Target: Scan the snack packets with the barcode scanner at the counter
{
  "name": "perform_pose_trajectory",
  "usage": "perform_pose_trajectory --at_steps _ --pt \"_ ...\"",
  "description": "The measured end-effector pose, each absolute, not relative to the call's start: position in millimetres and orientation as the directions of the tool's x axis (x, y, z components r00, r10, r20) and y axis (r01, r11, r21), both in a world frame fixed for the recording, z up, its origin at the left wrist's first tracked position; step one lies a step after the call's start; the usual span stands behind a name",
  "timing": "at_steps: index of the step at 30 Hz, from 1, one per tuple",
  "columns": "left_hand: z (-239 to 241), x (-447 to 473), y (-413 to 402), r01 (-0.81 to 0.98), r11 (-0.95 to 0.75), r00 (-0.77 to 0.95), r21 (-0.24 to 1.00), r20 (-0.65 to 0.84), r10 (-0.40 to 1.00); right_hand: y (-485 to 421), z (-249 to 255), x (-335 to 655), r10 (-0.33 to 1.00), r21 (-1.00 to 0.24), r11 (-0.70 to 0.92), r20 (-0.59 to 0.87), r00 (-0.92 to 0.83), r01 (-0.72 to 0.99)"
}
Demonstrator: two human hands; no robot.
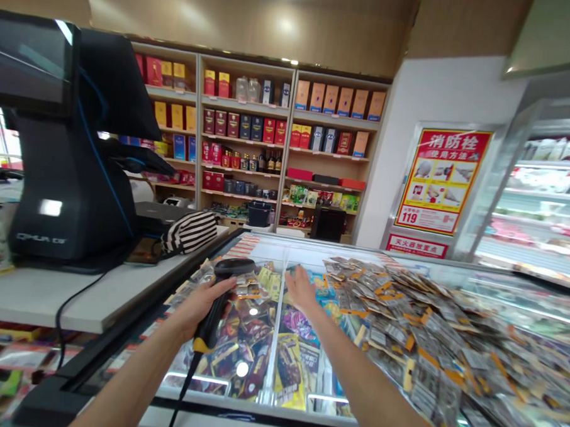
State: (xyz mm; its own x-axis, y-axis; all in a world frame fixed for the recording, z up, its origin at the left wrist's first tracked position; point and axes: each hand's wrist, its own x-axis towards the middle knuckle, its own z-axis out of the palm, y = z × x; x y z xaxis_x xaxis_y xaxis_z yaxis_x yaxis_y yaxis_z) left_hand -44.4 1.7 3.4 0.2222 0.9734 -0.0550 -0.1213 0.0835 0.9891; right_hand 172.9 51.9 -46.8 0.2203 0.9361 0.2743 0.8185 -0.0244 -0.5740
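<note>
Left hand (200, 305) is wrapped around the grip of a black barcode scanner (222, 292), fingers curled tight on the handle, thumb on the near side. The scanner head points up and away, and its cable (183, 385) drops toward the bottom edge. The scanner sits above the left part of the chest freezer (257, 406), just beside the edge of the counter (50, 294). Right hand (301, 288) is flat and open, fingers together and stretched forward, palm down on or just over the freezer's glass lid (276, 252); can't tell if it's touching. It's close to the left edge of a big pile of small packets (426, 333) that covers the right side of the lid. Wrapped ice-cream items are visible under the glass between the 2 arms. On the counter: black POS terminal (65, 166) and a striped pouch (190, 231) to its right, near the freezer's corner. Background: wall shelves (250, 136) full of boxed goods, a red poster (442, 179) marked 119, and an open chiller (540, 206) far right.
</note>
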Motion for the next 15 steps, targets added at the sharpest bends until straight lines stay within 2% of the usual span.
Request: perform_pose_trajectory --at_steps 5,8,11,15 --pt "6 -13 0 -0.106 0.077 0.299 0.991 -0.042 0.953 23 -35 274 0.788 -0.360 -0.283 0.440 0.430 0.889" --pt "5 -1 -1 -0.091 0.079 0.340 0.993 -0.044 0.939 7 -33 315 0.758 -0.300 -0.434 0.388 0.524 0.849" --pt "5 5 -4 -0.080 0.096 0.357 0.992 -0.061 0.932 -1 -36 333 0.796 -0.270 -0.451 0.309 0.520 0.851" --pt "8 8 -8 -0.079 0.099 0.358 0.992 -0.065 0.931 -3 -43 336 0.835 -0.269 -0.358 0.337 0.436 0.894"
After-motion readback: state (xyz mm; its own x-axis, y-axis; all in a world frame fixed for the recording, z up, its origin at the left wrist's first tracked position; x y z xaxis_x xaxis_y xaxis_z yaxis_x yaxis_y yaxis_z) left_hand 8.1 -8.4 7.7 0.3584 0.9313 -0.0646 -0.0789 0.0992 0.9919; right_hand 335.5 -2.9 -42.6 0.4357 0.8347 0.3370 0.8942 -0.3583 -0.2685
